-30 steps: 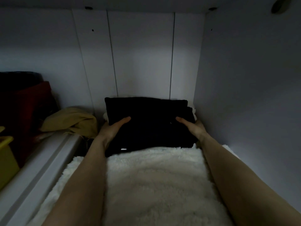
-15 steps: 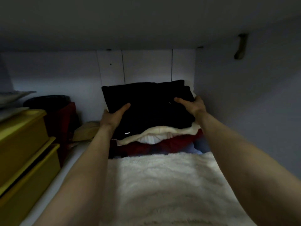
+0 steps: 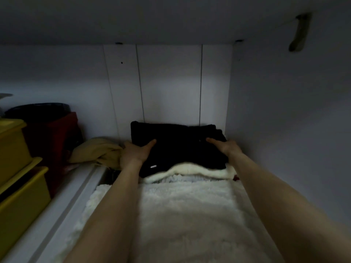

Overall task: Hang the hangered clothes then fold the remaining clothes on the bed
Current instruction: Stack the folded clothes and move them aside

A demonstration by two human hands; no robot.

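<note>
1. Both bare forearms reach straight forward into a dim white cupboard compartment, roughly parallel, one at each side of a folded black garment (image 3: 178, 147).
2. The left hand (image 3: 133, 153) grips the garment's left edge: its thumb lies flat on top and points inward, while the fingers are hidden below or behind the cloth.
3. The right hand (image 3: 227, 147) holds the right edge the same way, thumb stretched across the top; its fingers are out of sight too.
4. The black garment is a thick, soft rectangle with a small pale label near its front left corner. It sits at the back of the compartment, on top of a stack, close to the panelled back wall (image 3: 169, 82).
5. Directly beneath it lies a fluffy cream folded piece (image 3: 191, 170), whose wavy front edge sticks out beyond the black one.
6. In front of the stack spreads a shaggy white fleece (image 3: 182, 215), long-piled and slightly matted, lying under both forearms.
7. To the left, beyond a smooth white divider (image 3: 62, 202), lies a crumpled mustard-yellow cloth (image 3: 95, 151), just beside the left hand.
8. Farther left stand two stacked yellow plastic boxes (image 3: 18, 168), hard and glossy, with a dark red item (image 3: 55, 141) behind them.
</note>
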